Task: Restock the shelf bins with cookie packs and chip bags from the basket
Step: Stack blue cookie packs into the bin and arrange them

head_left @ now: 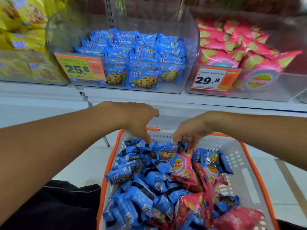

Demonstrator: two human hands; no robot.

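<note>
Yellow snack bags [25,39], blurred, fill the clear bin [33,80] at the far left of the white shelf [149,98]. Just beside it stands the middle clear bin [191,30], holding rows of blue cookie packs [132,52] stacked toward its front wall, which carries an orange price label [81,68] reading 25.8. To its right, another clear bin [265,95] is heaped with pink chip bags [240,45] and bears a label [214,78] reading 29.8.

Below the shelf sits the basket [245,171], white and slotted with an orange rim. Blue cookie packs in the basket [141,196] crowd its left and middle, while pink and red chip bags in the basket [187,171] lie through its centre and lower right; the two kinds are mixed where they meet.

The left hand [132,118] reaches down over the basket's far edge, fingers extended, their tips touching a cookie pack on top of the pile. The right hand [192,131] is near it, fingers curled down and pinching the top edge of one blue cookie pack [167,146] at the far end of the heap.
</note>
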